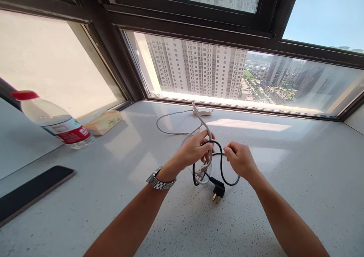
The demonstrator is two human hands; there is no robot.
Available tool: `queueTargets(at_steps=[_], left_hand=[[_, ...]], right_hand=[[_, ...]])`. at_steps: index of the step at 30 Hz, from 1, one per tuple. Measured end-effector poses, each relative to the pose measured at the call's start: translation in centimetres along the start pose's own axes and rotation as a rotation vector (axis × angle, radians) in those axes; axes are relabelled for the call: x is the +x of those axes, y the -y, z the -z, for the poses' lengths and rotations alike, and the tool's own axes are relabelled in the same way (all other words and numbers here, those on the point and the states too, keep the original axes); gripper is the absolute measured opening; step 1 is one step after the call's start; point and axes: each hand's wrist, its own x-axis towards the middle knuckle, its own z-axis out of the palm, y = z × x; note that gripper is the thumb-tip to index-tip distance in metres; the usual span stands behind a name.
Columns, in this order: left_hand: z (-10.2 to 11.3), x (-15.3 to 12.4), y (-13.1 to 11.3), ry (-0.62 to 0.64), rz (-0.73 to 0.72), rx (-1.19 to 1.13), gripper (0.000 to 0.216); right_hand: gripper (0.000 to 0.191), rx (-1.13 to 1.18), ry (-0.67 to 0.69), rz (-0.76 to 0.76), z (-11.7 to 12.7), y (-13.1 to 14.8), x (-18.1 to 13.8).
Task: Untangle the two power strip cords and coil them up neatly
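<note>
Above the speckled white windowsill (284,181), both hands work on a black power cable (221,166) and a white cable (205,126). The left hand (195,149), with a metal wristwatch (159,180) on its wrist, has its fingers closed around both cables where they cross. The right hand (240,159) pinches the black cable just beside it. The black loop hangs down, and its plug (218,191) rests on the sill. The white cable runs back to a power strip (202,111) by the window. A water bottle (54,120), a tissue pack (104,122) and a phone (31,190) lie to the left.
</note>
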Motion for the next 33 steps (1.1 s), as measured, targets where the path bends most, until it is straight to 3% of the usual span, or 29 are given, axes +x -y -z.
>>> queueTargets(at_steps=[3, 7, 12, 15, 18, 21, 23, 26, 28, 31, 33], left_hand=[[0.6, -0.2, -0.7, -0.098, 0.017, -0.071, 0.028], [1.0, -0.6, -1.0, -0.134, 0.036, -0.114, 0.031], [1.5, -1.0, -1.4, -0.127, 0.068, -0.085, 0.029], [1.7, -1.2, -1.6, -0.081, 0.075, -0.076, 0.031], [1.2, -1.4, -1.8, -0.061, 0.039, -0.138, 0.033], [0.1, -1.4, -1.9, -0.05, -0.021, -0.288, 0.036], [-0.7, -1.5, -2.0, 0.006, -0.032, -0.401, 0.037], [-1.7, -1.7, -2.1, 0.127, -0.017, -0.57, 0.038], [-1.8, -1.8, -2.2, 0.196, -0.013, -0.688, 0.039], [-1.0, -2.0, -2.5, 0.217, -0.024, -0.827, 0.04], [0.2, -2.2, -2.9, 0.105, -0.068, -0.895, 0.039]], right_hand=[[0.036, -0.382, 0.298, 0.132, -0.3, 1.3, -1.8], [0.034, -0.735, 0.549, 0.048, -2.7, 1.5, -2.5], [0.037, -0.732, 0.71, 0.0, -3.0, 0.2, -1.2], [0.041, -0.535, 0.627, -0.028, -1.7, -0.6, -0.2], [0.044, -0.208, 0.347, -0.092, -1.7, -1.5, 0.5], [0.04, 0.168, 0.078, -0.138, -3.9, -1.9, 0.6], [0.039, 0.464, 0.004, -0.201, -5.9, -2.1, 0.3], [0.035, 0.811, 0.007, -0.251, -8.4, -2.1, -0.4], [0.027, 0.877, 0.058, -0.171, -9.2, -2.1, -0.7], [0.016, 0.683, 0.16, 0.086, -9.2, -2.7, -0.9], [0.022, 0.434, 0.223, 0.311, -8.6, -3.3, -0.7]])
